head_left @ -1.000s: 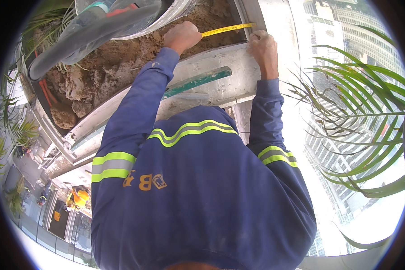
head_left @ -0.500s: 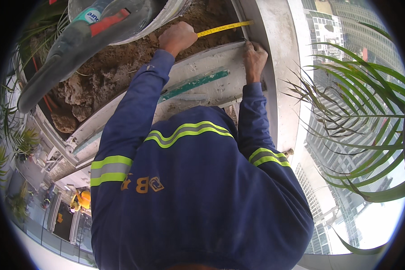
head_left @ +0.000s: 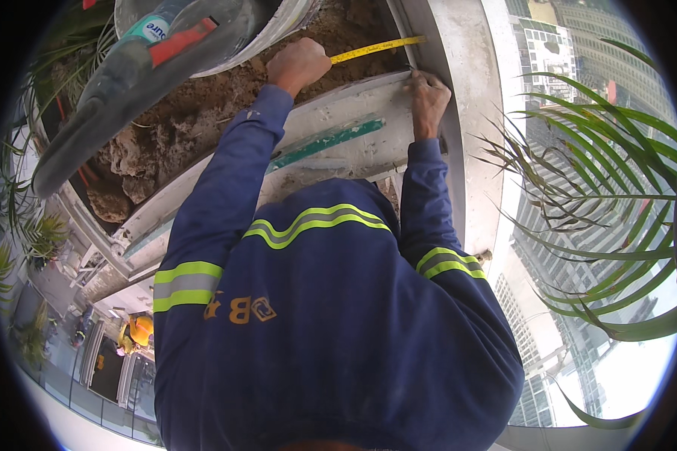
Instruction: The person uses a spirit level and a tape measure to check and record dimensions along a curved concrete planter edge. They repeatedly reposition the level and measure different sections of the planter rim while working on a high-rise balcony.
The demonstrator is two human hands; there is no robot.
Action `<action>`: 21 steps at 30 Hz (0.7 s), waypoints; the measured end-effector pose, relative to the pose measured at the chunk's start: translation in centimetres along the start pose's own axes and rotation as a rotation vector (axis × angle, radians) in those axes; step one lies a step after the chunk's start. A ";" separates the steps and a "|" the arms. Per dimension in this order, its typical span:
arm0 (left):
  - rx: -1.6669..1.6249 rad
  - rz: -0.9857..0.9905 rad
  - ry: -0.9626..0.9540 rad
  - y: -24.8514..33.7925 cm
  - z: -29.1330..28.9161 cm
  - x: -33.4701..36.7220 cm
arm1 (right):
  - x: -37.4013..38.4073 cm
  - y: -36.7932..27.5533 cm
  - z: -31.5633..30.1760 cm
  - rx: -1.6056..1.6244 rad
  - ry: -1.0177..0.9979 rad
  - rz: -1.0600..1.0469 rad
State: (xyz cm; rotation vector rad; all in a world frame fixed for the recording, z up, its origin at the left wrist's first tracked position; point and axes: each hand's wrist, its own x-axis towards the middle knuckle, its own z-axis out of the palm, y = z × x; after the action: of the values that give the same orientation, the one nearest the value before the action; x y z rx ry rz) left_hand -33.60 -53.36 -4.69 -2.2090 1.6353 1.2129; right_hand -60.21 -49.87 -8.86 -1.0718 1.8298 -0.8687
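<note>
My left hand (head_left: 299, 66) is closed around the body end of a tape measure, whose case is hidden in the fist. The yellow tape blade (head_left: 376, 49) runs out rightward over brown soil and reaches the grey side wall. Just below its far end, my right hand (head_left: 430, 101) is at the corner where a pale board (head_left: 353, 101) meets that wall. Thumb and fingers are pinched there, with a small dark tip showing between them; what it belongs to I cannot make out. A green painted strip (head_left: 327, 143) lies along the pale boards between my forearms.
At the upper left, a white bucket (head_left: 278, 34) holds a clear bottle (head_left: 139, 45), with a dark curved tube-like thing (head_left: 90, 135) across it. Rough soil (head_left: 158, 150) fills the trough. A light ledge (head_left: 478, 113) and palm fronds (head_left: 609, 195) are at right. A distant worker (head_left: 137, 331) shows lower left.
</note>
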 end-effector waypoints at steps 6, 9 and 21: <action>0.008 0.001 0.041 -0.4 0.6 0.6 | -0.1 -0.4 0.2 -0.007 0.032 0.020; 0.014 -0.014 0.019 0.0 0.2 0.2 | -0.2 -0.5 0.2 0.003 0.024 0.040; 0.012 -0.036 -0.042 0.8 -0.9 -0.7 | -0.3 -0.4 -0.3 0.006 -0.024 0.048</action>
State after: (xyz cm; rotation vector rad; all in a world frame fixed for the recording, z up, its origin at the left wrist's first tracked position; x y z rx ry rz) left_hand -33.85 -53.71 -3.36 -2.1806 1.5763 1.2290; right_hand -60.26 -49.75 -8.34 -1.0265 1.8249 -0.8293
